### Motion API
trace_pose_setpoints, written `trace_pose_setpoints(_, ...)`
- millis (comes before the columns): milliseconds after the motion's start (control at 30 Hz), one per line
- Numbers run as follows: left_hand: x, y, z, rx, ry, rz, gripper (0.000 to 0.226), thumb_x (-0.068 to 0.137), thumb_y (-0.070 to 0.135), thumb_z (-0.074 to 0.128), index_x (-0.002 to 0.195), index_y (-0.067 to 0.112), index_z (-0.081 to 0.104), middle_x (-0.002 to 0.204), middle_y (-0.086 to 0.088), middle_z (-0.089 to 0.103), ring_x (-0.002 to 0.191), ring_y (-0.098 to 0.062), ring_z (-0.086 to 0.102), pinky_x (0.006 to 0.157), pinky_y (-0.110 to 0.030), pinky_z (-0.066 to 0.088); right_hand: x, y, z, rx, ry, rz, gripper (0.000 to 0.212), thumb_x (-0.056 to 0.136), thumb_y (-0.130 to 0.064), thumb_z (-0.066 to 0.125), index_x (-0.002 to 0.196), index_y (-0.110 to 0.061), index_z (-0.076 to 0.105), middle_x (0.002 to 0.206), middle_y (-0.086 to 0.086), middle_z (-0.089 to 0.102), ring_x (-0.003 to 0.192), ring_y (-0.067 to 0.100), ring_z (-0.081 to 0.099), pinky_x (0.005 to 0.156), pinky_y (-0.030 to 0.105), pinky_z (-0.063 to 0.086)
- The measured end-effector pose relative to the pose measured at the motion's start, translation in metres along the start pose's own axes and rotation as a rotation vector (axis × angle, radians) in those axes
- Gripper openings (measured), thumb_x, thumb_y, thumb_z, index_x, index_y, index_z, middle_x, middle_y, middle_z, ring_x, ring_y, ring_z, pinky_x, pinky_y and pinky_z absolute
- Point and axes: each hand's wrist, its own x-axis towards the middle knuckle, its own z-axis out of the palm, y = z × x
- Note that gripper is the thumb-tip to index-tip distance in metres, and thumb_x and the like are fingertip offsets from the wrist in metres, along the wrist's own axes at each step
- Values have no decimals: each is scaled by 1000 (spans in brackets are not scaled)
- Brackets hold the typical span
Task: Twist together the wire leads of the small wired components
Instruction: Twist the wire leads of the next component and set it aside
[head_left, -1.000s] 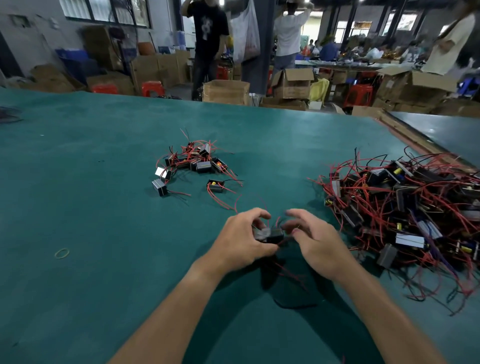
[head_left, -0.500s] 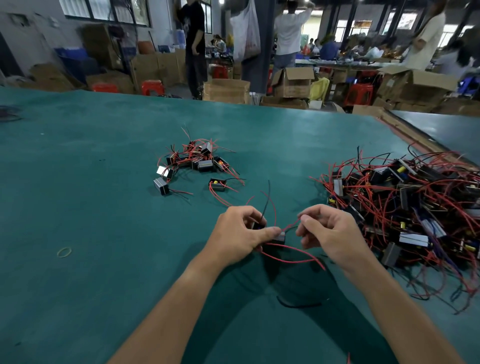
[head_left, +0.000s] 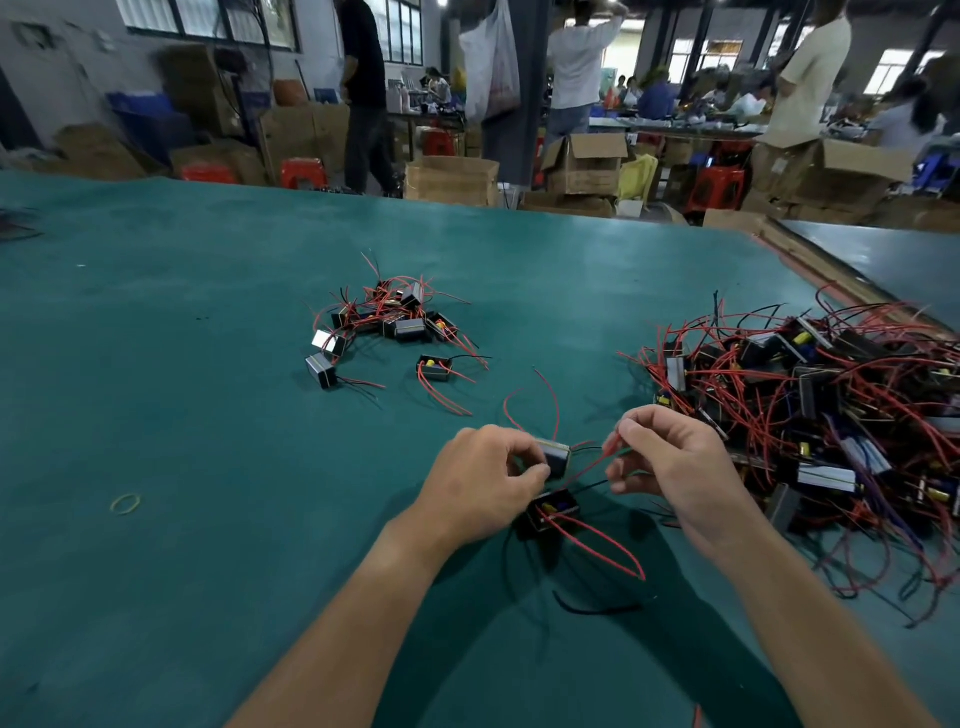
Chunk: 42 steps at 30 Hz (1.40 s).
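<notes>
My left hand (head_left: 480, 480) grips a small black boxed component (head_left: 555, 457) above the green table (head_left: 208, 415). A second black component (head_left: 553, 514) with a yellow part hangs just below it, its red leads (head_left: 597, 540) trailing down to the right. My right hand (head_left: 670, 457) pinches the ends of a red and a black lead that run back to the held component. Two more red leads curve upward from behind my left hand.
A big tangled heap of wired components (head_left: 810, 415) lies at the right. A small group of wired components (head_left: 400, 327) sits beyond my hands at centre left. A rubber band (head_left: 126, 503) lies at the left. People and cardboard boxes (head_left: 452, 182) stand past the table's far edge.
My hands have drawn apart. The right hand pulled the leads out to the right, and a second component now hangs below the one in my left hand.
</notes>
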Motion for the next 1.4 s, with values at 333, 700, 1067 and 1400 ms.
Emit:
trace_pose_setpoints(333,-3,2,5,-284,-184,69,19,68,19,69,86,26,72,87,24,71,72,10,63,68,-12,48,-2,0,-2,-19,57,-130,16,92,5,59,80,-5,63,68,4,68,54,14,63,50,23,54)
trace_pose_setpoints(700,-5,6,0,-299,-270,47,49,61,11,66,107,27,69,95,14,71,89,-1,64,76,-26,52,-1,2,-2,-115,66,-186,15,90,5,61,79,-4,65,60,4,66,49,16,60,50,26,55)
trace_pose_setpoints(1067,-4,10,4,-188,-227,11,10,73,28,73,82,24,69,66,2,67,58,-9,57,60,-26,48,-3,1,0,-30,-138,-6,16,91,4,60,79,-5,64,65,11,67,51,17,60,49,25,53)
trace_pose_setpoints(1400,0,15,5,-121,-89,110,50,80,9,51,128,19,59,133,6,56,131,-6,39,113,-19,26,-2,-1,-3,-5,-164,135,16,93,-1,58,79,-7,63,68,7,64,54,14,55,49,23,51)
